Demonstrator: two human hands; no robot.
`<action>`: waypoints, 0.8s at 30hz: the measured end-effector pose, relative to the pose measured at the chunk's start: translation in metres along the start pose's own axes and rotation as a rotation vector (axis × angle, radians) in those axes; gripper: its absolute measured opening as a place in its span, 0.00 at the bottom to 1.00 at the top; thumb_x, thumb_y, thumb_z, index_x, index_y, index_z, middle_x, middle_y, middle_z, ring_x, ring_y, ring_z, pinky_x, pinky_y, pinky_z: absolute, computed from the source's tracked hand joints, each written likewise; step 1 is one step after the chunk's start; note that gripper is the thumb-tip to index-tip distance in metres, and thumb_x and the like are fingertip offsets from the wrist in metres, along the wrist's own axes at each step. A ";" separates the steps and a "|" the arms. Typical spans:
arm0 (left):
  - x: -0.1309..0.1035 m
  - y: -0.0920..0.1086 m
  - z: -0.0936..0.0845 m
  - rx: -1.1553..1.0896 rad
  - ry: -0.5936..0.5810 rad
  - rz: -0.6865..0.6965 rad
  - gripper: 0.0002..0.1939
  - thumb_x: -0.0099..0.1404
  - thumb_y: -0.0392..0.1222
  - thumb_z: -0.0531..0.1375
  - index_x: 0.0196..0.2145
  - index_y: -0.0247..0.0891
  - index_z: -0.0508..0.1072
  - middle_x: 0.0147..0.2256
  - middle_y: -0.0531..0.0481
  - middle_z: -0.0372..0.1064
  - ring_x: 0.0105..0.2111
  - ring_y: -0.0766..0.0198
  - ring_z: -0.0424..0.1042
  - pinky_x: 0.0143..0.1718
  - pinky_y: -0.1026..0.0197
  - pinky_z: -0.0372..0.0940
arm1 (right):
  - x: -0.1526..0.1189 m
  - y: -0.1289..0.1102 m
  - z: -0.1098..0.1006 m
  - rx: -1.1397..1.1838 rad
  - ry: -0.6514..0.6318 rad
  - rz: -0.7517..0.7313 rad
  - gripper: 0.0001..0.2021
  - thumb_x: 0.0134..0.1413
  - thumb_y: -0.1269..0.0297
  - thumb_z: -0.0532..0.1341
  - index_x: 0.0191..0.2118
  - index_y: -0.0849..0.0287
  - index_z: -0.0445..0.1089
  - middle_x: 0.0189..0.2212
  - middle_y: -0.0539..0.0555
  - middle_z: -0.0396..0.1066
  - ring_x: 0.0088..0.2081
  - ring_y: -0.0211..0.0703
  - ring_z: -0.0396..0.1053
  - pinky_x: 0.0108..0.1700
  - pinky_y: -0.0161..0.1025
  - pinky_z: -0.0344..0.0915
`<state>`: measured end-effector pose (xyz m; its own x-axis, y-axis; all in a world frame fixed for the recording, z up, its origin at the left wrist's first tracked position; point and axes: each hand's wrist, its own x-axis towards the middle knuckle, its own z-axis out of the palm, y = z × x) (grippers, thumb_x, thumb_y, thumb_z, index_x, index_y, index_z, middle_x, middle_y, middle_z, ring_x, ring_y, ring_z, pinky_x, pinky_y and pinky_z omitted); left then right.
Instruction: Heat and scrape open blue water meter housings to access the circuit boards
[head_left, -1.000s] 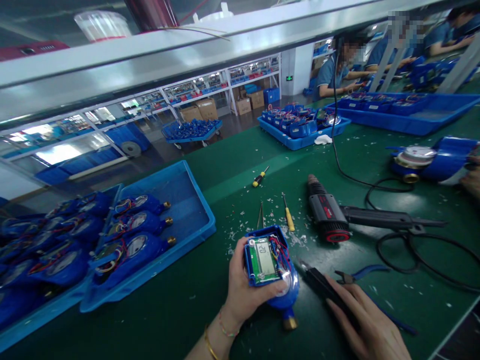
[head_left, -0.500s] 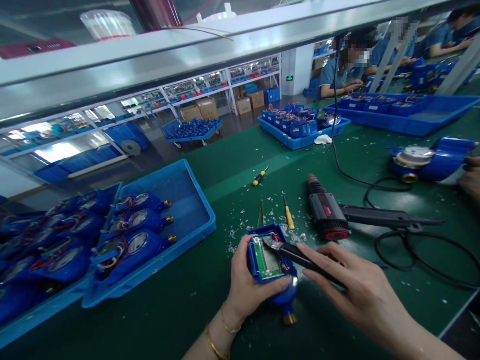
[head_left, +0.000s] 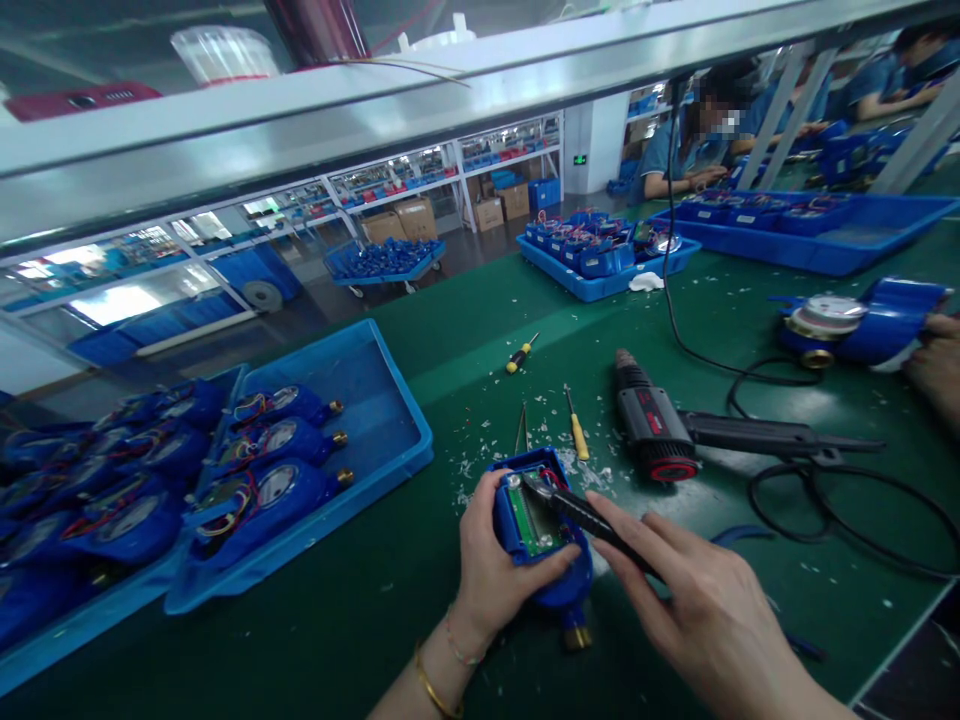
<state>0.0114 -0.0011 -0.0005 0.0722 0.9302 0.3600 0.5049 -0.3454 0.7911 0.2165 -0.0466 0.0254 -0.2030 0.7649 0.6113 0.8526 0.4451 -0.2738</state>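
Note:
My left hand (head_left: pixel 491 560) is wrapped round a blue water meter (head_left: pixel 574 585) with a brass fitting at its near end. Inside the meter's open box sits a green circuit board (head_left: pixel 534 525) with a display, and red wires run along the far side. Between the thumb and fingers of my right hand (head_left: pixel 690 585) is a black utility knife (head_left: pixel 592 518). Its metal tip rests at or just over the upper part of the board; contact is hard to make out. Just beyond the meter lie tweezers (head_left: pixel 521 428) and a yellow-handled screwdriver (head_left: pixel 578 435).
At left, blue trays (head_left: pixel 386 400) hold several meters. A heat gun (head_left: pixel 656 425) with a looped cable lies to the right, near another meter (head_left: pixel 892 320) touched by another person's hand (head_left: pixel 937 370). A black-and-yellow screwdriver (head_left: pixel 519 357) and white scraps dot the green bench. An overhead shelf (head_left: pixel 420 110) crosses above.
The knife has rolled in my right hand, and that hand has shifted slightly left and down. My left hand keeps the meter almost in place.

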 end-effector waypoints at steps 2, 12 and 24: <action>0.001 0.003 0.000 0.017 0.012 -0.027 0.41 0.46 0.57 0.74 0.52 0.39 0.65 0.46 0.42 0.73 0.45 0.46 0.75 0.50 0.42 0.70 | -0.006 -0.008 0.009 -0.085 0.052 -0.010 0.20 0.71 0.58 0.50 0.61 0.60 0.66 0.26 0.49 0.67 0.23 0.36 0.70 0.23 0.34 0.62; 0.002 0.012 0.003 -0.007 0.101 -0.108 0.34 0.45 0.50 0.73 0.48 0.38 0.68 0.43 0.45 0.74 0.42 0.48 0.75 0.48 0.46 0.70 | -0.021 -0.031 0.032 -0.197 0.078 0.051 0.24 0.69 0.61 0.55 0.67 0.59 0.58 0.27 0.49 0.65 0.23 0.35 0.66 0.26 0.34 0.61; 0.001 0.006 0.004 -0.106 0.082 -0.155 0.41 0.45 0.55 0.76 0.51 0.39 0.65 0.45 0.44 0.74 0.44 0.48 0.76 0.48 0.47 0.70 | -0.009 -0.007 0.007 -0.024 0.079 0.010 0.19 0.70 0.61 0.53 0.62 0.59 0.63 0.29 0.49 0.69 0.24 0.35 0.70 0.25 0.32 0.65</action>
<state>0.0177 -0.0018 0.0028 -0.0719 0.9614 0.2656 0.4109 -0.2141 0.8862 0.2091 -0.0529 0.0168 -0.1567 0.7300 0.6653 0.8657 0.4257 -0.2633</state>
